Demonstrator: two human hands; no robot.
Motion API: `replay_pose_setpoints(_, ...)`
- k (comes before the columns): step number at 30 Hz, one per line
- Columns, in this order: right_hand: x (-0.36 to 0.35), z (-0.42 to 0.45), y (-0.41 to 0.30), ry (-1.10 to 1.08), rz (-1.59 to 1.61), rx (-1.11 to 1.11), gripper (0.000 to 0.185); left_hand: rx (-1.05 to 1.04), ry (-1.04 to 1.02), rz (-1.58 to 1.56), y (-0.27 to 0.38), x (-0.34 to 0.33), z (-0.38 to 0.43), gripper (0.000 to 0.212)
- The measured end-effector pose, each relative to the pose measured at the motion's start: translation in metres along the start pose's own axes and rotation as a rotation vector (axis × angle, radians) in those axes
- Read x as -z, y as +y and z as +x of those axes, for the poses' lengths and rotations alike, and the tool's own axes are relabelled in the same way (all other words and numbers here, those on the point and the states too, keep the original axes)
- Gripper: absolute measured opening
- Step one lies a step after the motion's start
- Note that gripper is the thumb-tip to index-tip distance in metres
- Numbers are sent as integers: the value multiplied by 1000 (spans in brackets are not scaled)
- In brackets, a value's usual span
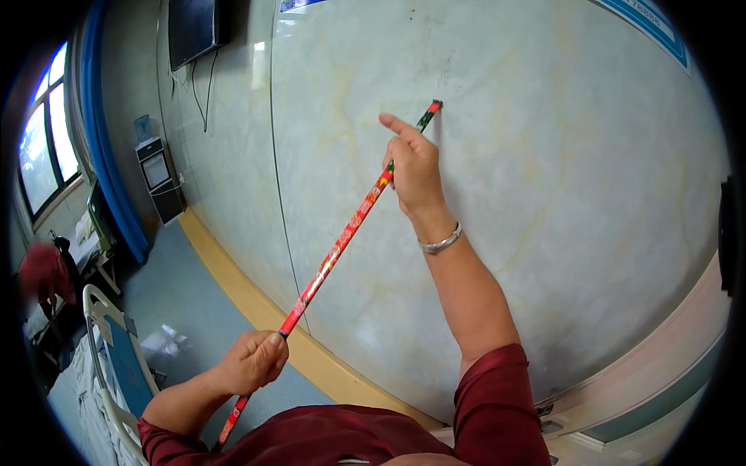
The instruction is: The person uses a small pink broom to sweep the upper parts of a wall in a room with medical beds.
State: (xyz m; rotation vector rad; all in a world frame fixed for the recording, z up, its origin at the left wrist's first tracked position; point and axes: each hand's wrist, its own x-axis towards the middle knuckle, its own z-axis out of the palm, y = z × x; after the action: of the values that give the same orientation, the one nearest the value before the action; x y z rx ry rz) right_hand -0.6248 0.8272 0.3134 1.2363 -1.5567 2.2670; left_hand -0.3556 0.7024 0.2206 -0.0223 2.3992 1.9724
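A long red pole (342,239) with a floral pattern runs diagonally across the view in front of a pale marbled wall panel (524,145). My left hand (252,362) is closed around its lower part, and the end below passes down beside my body. Higher up, my right hand (415,169) wraps the pole near its upper end, index finger stretched out towards the upper left. A silver bracelet (441,239) circles my right wrist. The pole's dark tip is close to the wall; whether it touches cannot be told. Small dark marks (441,70) show on the wall above it.
At left stand a bed with a blue-panelled end board (125,355), a water dispenser (156,175) and a blue curtain (108,134). A wall-mounted screen (195,29) has hanging cables. Another person in red (49,274) bends by a far bed. A door (653,384) is at lower right.
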Motion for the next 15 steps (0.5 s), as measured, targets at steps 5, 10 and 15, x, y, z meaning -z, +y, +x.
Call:
replay_pose_setpoints(5,-1,34,-38,18,53,80,38,-109,-27,-99,29,2,22,42)
replay_pose_setpoints(10,-3,4,-2,41,-7,21,36,12,-63,-4,11,8,0,44)
replay_pose_setpoints(15,0,35,-35,48,19,124,37,-44,-32,-13,38,12,16,46)
